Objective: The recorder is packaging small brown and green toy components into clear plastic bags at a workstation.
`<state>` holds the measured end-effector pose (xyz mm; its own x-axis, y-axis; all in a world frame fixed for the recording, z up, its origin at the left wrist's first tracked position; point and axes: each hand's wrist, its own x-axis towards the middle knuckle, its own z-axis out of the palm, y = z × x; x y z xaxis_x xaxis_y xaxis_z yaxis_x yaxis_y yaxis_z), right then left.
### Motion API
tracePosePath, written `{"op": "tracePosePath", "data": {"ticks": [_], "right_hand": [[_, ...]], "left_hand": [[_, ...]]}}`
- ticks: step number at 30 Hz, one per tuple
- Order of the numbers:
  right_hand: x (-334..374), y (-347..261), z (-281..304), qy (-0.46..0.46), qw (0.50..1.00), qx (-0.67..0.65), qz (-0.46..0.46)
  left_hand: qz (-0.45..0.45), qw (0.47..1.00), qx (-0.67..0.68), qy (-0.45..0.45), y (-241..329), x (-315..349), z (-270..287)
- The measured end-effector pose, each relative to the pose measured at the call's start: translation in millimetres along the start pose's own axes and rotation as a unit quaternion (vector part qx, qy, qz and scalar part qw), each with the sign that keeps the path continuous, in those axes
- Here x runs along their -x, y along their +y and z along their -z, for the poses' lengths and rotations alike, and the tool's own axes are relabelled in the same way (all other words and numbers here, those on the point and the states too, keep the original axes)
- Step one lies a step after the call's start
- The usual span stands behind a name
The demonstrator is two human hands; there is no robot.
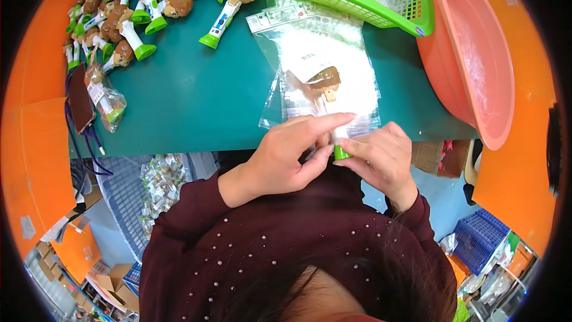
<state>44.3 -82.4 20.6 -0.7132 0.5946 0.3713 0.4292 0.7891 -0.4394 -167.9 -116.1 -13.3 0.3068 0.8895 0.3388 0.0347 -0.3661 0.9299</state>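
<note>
A toy (341,150) with a brown-haired figure head, a white stem and a green flared base is between my hands, its head pointing away from me. My right hand (384,158) pinches the green base with thumb and fingers. On the stem's left side, the thumb and curled fingers of my left hand (289,152) close around it, while the index finger reaches across above. Behind the toy's head lies a stack of clear plastic bags (322,39), shiny with glare. Glare and my fingers hide part of the stem.
Many similar toys (128,15) are heaped at the far left of the green table (196,95); one lies apart. A bagged toy (106,98) rests by a dark phone (80,98). A green basket (411,0) and a pink basin (435,65) stand far right. Bagged toys fill a blue crate (119,191) below.
</note>
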Motion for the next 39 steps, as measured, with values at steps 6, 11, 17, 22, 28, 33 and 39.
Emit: {"op": "tracePosePath", "data": {"ticks": [6,11,17,22,28,33,39], "right_hand": [[-10,0,-6,0.091,0.991,-0.083,-0.042],[-3,-3,-28,0.167,0.985,-0.044,-0.027],[-2,-8,-27,0.087,0.991,0.103,-0.027],[-14,-10,-31,0.104,0.988,0.11,-0.037],[-33,-9,-36,0.087,0.988,0.106,-0.075],[-44,-3,-42,0.139,0.983,0.043,-0.114],[-38,3,-51,0.14,0.986,-0.014,-0.088]], "left_hand": [[0.0,0.999,0.02,0.037,7,12,-12],[0.091,0.984,0.064,0.141,-4,25,-22],[0.122,0.985,-0.025,0.123,4,23,-19],[0.218,0.961,-0.134,0.105,23,15,-14],[0.242,0.945,-0.191,0.106,17,13,-15],[0.282,0.946,-0.137,0.088,19,10,-9],[0.315,0.942,-0.045,0.106,16,14,-7]]}}
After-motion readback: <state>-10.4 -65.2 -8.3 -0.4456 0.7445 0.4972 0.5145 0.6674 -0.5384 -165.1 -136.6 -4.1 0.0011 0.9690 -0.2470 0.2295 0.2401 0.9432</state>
